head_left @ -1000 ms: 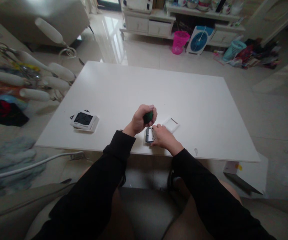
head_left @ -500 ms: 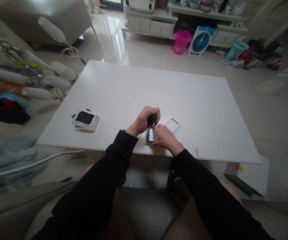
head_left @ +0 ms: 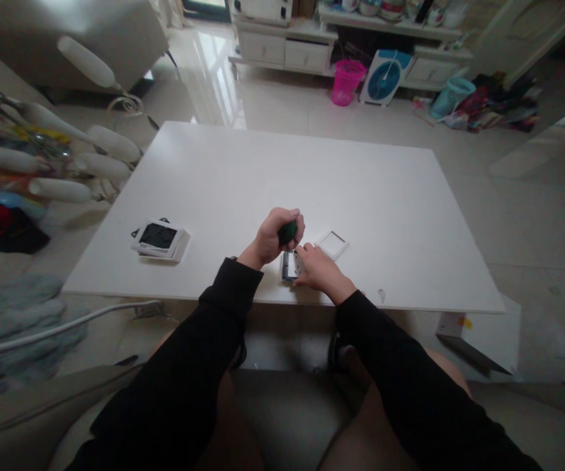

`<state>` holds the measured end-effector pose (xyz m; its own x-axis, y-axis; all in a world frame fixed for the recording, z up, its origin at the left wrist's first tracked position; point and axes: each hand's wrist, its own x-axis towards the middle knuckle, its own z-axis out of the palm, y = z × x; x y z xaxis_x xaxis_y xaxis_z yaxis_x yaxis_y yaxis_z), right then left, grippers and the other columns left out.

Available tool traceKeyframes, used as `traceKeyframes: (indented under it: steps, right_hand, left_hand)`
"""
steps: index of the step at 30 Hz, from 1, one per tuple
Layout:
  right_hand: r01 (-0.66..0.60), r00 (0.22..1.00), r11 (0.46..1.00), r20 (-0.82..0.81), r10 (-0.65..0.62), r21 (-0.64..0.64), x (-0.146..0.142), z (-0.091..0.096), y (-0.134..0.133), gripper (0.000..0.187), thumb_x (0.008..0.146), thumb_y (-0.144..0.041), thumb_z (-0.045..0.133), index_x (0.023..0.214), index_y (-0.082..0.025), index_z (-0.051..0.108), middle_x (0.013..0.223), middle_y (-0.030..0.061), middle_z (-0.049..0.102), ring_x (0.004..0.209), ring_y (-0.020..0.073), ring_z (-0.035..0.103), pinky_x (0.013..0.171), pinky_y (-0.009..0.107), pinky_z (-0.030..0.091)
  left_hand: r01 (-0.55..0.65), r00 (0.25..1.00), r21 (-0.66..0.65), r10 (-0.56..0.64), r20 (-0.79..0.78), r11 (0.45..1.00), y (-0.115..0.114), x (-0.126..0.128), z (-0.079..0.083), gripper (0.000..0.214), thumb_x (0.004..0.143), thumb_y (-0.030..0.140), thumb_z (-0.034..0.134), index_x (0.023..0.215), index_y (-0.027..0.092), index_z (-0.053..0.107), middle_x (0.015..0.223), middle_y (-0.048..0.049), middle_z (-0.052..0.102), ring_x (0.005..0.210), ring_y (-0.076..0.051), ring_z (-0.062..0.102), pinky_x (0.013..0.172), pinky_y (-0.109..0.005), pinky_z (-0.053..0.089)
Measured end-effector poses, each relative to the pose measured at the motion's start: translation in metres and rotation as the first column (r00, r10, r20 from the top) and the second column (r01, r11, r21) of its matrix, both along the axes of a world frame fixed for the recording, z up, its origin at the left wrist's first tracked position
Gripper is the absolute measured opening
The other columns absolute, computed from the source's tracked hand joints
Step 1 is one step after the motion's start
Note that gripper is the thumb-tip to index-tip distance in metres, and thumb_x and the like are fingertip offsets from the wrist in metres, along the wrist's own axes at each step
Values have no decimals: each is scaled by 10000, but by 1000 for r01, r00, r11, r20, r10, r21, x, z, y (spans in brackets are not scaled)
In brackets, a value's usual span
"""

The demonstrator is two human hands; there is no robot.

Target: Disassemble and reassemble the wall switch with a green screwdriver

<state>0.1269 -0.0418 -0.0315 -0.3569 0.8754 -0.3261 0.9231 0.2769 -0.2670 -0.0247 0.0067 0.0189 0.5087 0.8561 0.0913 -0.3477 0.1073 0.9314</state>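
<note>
My left hand point(head_left: 273, 237) is closed in a fist around the dark green handle of a screwdriver point(head_left: 287, 233). Its shaft is hidden from me, and the fist is just above a wall socket point(head_left: 291, 265). That socket has a white slotted face and a grey edge, and lies near the table's front edge. My right hand point(head_left: 316, 267) grips the socket from the right, with fingers and thumb around its sides. Just beyond my right hand, a white cover frame point(head_left: 332, 244) lies flat on the table.
On the left of the white table point(head_left: 272, 170) sits a stack of white plates with a black panel point(head_left: 158, 237). A small clear piece point(head_left: 382, 296) lies near the front edge at right. Beyond the table stand a pink basket point(head_left: 347, 82) and a fan point(head_left: 384, 77).
The whole view has shifted slightly. Both hands keep nearly the same places, the left on the screwdriver and the right on the socket.
</note>
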Motion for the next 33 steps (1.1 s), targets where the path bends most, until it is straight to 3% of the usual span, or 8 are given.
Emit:
traceKeyframes:
  steps: [8, 12, 19, 24, 28, 33]
  right_hand:
    - [-15, 1000, 1000, 4, 15, 4, 1, -1, 0, 740, 706, -392, 937, 1291, -173, 540, 1295, 151, 595, 1206, 335, 583, 983, 420, 522]
    - [-16, 1000, 1000, 7, 16, 10, 1, -2, 0, 728, 692, -399, 943, 1264, -183, 547, 1288, 146, 592, 1204, 336, 581, 982, 426, 521]
    - [-9, 1000, 1000, 1, 9, 2, 0, -1, 0, 734, 685, -387, 950, 1265, -165, 559, 1302, 164, 587, 1211, 352, 577, 993, 454, 524]
    - [-6, 1000, 1000, 5, 6, -3, 1, -3, 1, 735, 683, -402, 947, 1262, -167, 559, 1294, 157, 590, 1195, 358, 582, 976, 458, 534]
    - [0, 1000, 1000, -7, 0, 8, 2, -4, 0, 749, 668, -401, 956, 1263, -195, 549, 1301, 150, 589, 1196, 347, 587, 971, 454, 533]
    - [-5, 1000, 1000, -7, 5, 13, 2, -4, 1, 746, 672, -399, 952, 1259, -172, 552, 1316, 170, 592, 1217, 356, 585, 993, 459, 531]
  left_hand:
    - [12, 999, 56, -9, -40, 998, -1, 1, -1, 504, 867, 529, 563, 510, 175, 585, 405, -7, 459, 380, -95, 392, 415, -262, 248]
    - [28, 999, 39, -26, -47, 999, -2, 0, 5, 396, 826, 494, 609, 614, 159, 617, 521, -4, 526, 388, -87, 433, 400, -261, 225]
    - [49, 998, -10, -49, 27, 999, -3, 2, 7, 295, 770, 410, 661, 672, 201, 477, 551, 54, 449, 389, -85, 455, 410, -247, 251]
    - [60, 998, -6, -60, 0, 998, -1, 0, 6, 265, 782, 377, 667, 672, 186, 521, 553, 39, 503, 408, -98, 500, 428, -245, 290]
    - [53, 998, 7, -53, -36, 999, 1, -5, 6, 292, 760, 394, 693, 627, 165, 568, 570, -5, 588, 490, -123, 582, 496, -252, 412]
    - [8, 995, 24, -6, -98, 1000, 0, -7, 12, 301, 768, 425, 759, 706, 146, 664, 628, -13, 647, 582, -124, 628, 575, -243, 478]
